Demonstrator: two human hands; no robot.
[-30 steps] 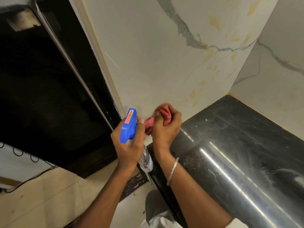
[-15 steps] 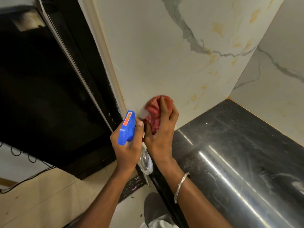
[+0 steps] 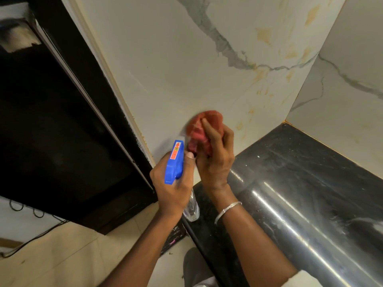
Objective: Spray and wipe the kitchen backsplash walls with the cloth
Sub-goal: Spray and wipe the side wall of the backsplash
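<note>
While the right hand (image 3: 215,162) bunches a red cloth (image 3: 198,129) in its curled fingers and presses it against the backsplash wall (image 3: 176,69), the left hand (image 3: 172,191) sits just beside it. The left hand is wrapped around the neck of a spray bottle (image 3: 175,162), whose blue trigger head points up toward the wall and whose clear body hangs below the fist. Cloth and wall meet low down, near the wall's left edge and a little above the black table (image 3: 310,183), whose glossy rounded front runs off to the lower right. The tile is white marble with grey veins and yellowish blotches, and it meets a second tiled wall (image 3: 352,83) in a corner on the right. A thin metal bangle (image 3: 227,211) rings the right wrist. Left of the wall stands a tall black panel (image 3: 51,131), with pale floor tiles (image 3: 62,257) below it.
</note>
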